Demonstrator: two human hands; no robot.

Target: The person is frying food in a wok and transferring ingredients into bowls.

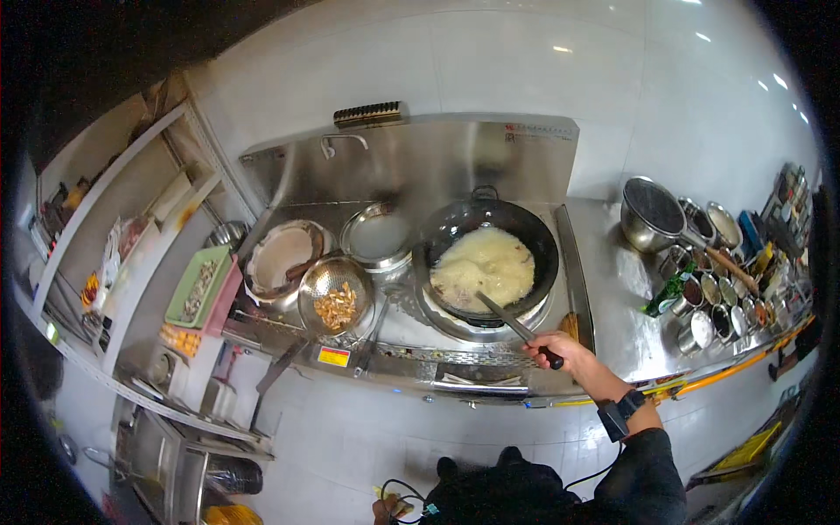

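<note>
My right hand point(552, 349) grips the dark handle of a long metal cooking utensil point(512, 318). The utensil's far end dips into pale, foaming liquid point(485, 266) in a black wok point(543, 226), and its head is hidden there. The wok sits over the right burner of a stainless-steel range. Low in the picture, beside my dark clothing, my left hand point(384, 508) is partly visible around a crumpled yellowish cloth point(401, 505). To the wok's left, a perforated metal strainer point(321, 279) holds browned fried pieces point(336, 307).
Left of the wok stand a pot of cloudy liquid point(377, 236) and a pot with a pale crusted rim point(262, 289). A green tray point(182, 303) is by the shelving point(111, 190). On the right counter are a strainer-topped pot point(646, 226), seasoning containers point(695, 331) and a green bottle point(666, 295).
</note>
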